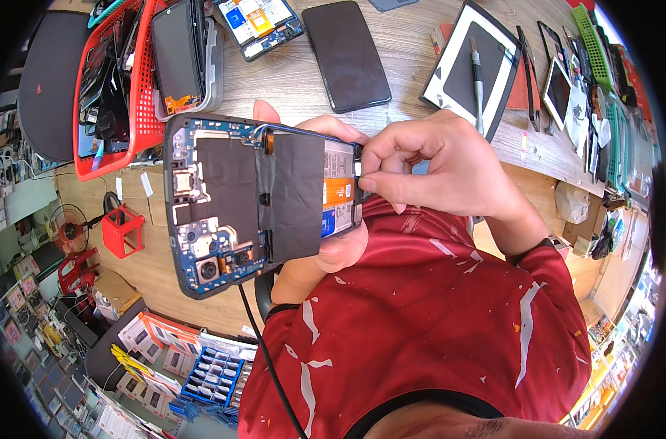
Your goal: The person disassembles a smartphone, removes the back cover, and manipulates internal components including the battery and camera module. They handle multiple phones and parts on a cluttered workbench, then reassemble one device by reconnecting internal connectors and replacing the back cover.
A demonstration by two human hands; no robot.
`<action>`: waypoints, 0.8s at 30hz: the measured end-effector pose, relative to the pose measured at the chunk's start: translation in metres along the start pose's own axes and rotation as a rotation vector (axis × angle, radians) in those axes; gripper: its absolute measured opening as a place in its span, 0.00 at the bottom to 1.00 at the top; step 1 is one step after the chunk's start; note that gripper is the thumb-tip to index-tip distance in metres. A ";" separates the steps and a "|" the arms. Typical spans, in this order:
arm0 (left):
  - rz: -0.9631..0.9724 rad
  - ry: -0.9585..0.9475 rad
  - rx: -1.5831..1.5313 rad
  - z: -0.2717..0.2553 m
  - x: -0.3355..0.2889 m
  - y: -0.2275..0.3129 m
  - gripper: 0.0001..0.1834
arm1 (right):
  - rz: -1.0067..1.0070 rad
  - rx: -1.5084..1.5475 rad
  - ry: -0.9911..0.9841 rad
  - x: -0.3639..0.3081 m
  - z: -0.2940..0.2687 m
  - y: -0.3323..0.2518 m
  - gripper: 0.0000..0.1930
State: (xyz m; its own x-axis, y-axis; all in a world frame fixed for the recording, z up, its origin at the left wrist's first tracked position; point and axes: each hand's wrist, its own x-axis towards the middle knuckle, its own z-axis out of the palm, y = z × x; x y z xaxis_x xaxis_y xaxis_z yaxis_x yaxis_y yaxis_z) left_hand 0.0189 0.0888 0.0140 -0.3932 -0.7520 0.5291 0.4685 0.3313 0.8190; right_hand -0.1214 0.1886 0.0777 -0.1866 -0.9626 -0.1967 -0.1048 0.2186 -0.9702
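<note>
An opened smartphone (227, 190) lies across my left hand (346, 250), its inner side facing up. The left thumb presses the near edge, and the fingers come round the far edge. Inside are a blue circuit board (234, 272), a camera module (208, 270), a black sheet (295, 194) over the middle, and a battery (339, 157) crossed by an orange flex cable (339, 192). My right hand (443, 161) pinches the phone's right end between thumb and index finger. Whether a small loose part sits between those fingertips is hidden.
Beyond my hands, the wooden table holds a dark phone screen (346, 55), another opened phone (260, 25) and a screwdriver (477, 80) on a white-bordered panel (441, 69). A red basket (146, 110) of phone parts stands left. A black cable (263, 344) hangs below the phone.
</note>
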 end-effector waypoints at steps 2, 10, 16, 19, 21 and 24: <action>-0.037 0.011 0.011 0.001 -0.001 0.002 0.65 | 0.007 -0.007 -0.001 0.001 0.001 -0.002 0.04; -0.087 -0.036 0.069 -0.007 -0.003 0.003 0.65 | 0.066 0.039 0.028 0.001 0.006 -0.001 0.04; -0.026 0.008 -0.069 0.000 -0.004 -0.009 0.72 | 0.177 0.227 0.018 0.003 0.006 -0.002 0.04; -0.026 -0.032 -0.082 -0.005 -0.008 -0.014 0.76 | 0.268 0.350 0.031 0.003 0.005 -0.007 0.04; -0.076 -0.044 -0.037 -0.007 -0.008 -0.013 0.75 | 0.321 0.389 0.053 0.005 0.005 -0.010 0.04; -0.170 -0.047 -0.104 -0.008 -0.007 -0.007 0.72 | 0.281 0.453 0.058 0.002 0.006 -0.009 0.04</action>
State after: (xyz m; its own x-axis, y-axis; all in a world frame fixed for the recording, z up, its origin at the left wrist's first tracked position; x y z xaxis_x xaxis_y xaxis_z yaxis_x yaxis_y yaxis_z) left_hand 0.0248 0.0871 0.0024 -0.5087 -0.7639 0.3972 0.4706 0.1396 0.8712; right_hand -0.1154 0.1837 0.0856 -0.2019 -0.8636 -0.4619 0.3869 0.3629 -0.8477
